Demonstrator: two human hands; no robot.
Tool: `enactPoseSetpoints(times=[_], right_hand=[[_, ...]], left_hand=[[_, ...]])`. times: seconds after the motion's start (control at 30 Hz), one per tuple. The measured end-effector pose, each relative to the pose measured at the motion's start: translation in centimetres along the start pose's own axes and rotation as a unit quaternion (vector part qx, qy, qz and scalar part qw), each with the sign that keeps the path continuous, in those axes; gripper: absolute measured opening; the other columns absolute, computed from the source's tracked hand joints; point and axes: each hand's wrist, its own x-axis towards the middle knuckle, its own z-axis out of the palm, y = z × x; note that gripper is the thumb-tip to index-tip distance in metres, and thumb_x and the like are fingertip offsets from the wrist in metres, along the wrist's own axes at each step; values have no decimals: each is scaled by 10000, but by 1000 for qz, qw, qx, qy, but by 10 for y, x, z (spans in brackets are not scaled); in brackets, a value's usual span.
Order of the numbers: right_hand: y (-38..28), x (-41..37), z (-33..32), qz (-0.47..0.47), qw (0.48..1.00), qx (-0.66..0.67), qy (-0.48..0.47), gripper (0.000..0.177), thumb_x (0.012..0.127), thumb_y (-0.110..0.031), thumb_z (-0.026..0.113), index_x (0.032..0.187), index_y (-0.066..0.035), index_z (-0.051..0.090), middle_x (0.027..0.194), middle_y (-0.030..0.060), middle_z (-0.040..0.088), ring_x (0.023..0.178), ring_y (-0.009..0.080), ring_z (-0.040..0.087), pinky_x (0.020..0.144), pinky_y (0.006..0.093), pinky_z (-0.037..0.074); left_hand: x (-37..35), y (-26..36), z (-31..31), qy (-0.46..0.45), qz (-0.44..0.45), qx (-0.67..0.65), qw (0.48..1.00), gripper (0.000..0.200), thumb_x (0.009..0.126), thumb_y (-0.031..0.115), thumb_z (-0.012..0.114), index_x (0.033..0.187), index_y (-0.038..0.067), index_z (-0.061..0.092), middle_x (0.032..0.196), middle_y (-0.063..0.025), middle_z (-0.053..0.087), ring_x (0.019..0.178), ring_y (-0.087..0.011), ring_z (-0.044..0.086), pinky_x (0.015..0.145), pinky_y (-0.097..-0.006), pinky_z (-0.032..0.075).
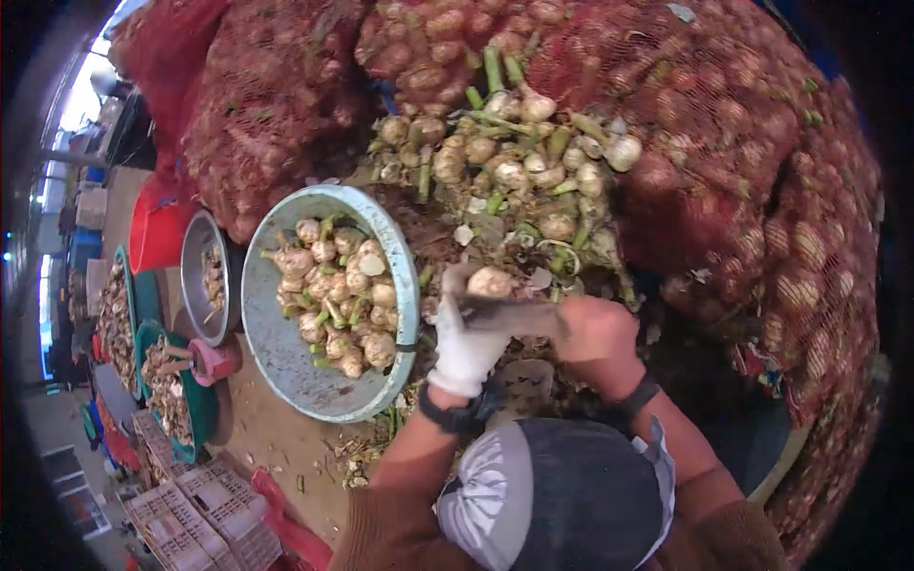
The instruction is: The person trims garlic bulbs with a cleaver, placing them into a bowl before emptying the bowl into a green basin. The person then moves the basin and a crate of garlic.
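Note:
My left hand (465,350), in a white glove, has its fingers closed at a pale garlic bulb (490,283); motion blur hides part of the hold. My bare right hand (600,344) is wrapped round the handle of a knife. Its wide grey blade (517,319), also smeared, points left just below the bulb and reaches the gloved fingers. Beyond both hands lies a heap of garlic bulbs with cut green stems (509,176). To the left, a pale blue basin (276,357) contains many trimmed bulbs (338,285).
Red mesh sacks of garlic (695,124) stand behind and to the right. At left are a metal bowl (195,276), a red bucket (157,228), a green basin (195,419) and plastic crates (205,509). A grey and dark cap (571,495) fills the bottom middle.

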Motion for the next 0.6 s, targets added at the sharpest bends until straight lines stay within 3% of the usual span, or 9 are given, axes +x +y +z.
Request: enactPoseSetpoints(times=[0.07,0.1,0.13,0.17,0.33,0.47,0.5,0.53,0.6], right_hand=[[-11,1,2,-34,999,-27,-15,114,674,-155,631,674,-69,557,628,114,558,591,315,574,545,426,446],[-12,0,4,-30,999,-28,-13,114,674,-155,631,674,-69,557,628,114,558,591,315,574,545,426,446],[-11,-3,6,-41,998,-37,-27,113,662,-157,630,670,-79,549,625,111,552,587,307,571,546,419,447],[-12,-5,8,-50,997,-47,-42,113,650,-159,630,667,-89,541,622,108,545,583,298,569,546,413,447],[-16,-7,3,-71,997,-34,-11,112,644,-163,621,664,-96,533,621,106,538,593,295,568,546,408,445],[-3,-11,15,-28,997,-54,-40,108,648,-152,612,655,-84,530,634,118,555,623,315,580,558,430,453],[15,-23,28,-24,997,-54,-44,108,648,-152,612,655,-84,530,634,118,555,623,315,580,558,430,453],[45,-39,43,67,992,-66,-86,72,676,-132,593,697,-73,559,664,133,579,645,325,598,584,425,474],[68,-45,35,292,937,-24,-190,179,737,-115,559,881,-56,647,806,178,641,770,368,626,678,426,509]], left_hand=[[-4,16,-7,-3,45,104,993,558,692,50,728,1141,0,401,1022,-83,551,902,-188,580,783,-311,489],[-6,22,-5,18,-79,-167,983,518,716,65,709,1134,6,409,1014,-82,550,879,-176,573,773,-308,489],[-10,27,-4,37,-200,-422,883,479,739,79,690,1127,12,418,1006,-80,549,856,-165,565,764,-305,489],[-14,21,-4,33,-204,-422,883,479,739,79,690,1127,12,418,1006,-80,549,856,-165,565,764,-305,489],[-10,28,-9,-56,-77,40,995,417,767,73,657,1124,25,446,985,-79,561,894,-158,552,771,-299,484],[-25,20,0,60,-76,-129,987,476,703,87,722,1097,7,468,900,-80,598,806,-159,577,731,-294,487],[-27,27,-14,11,-58,112,992,487,667,85,740,1067,-13,480,853,-77,606,770,-157,588,713,-293,494],[-14,44,-13,-7,-159,14,987,441,651,69,736,1018,-16,506,793,-82,602,719,-162,592,680,-286,497],[-15,55,-27,33,-57,93,993,398,648,62,729,981,-10,523,774,-82,598,694,-157,592,660,-281,497]])
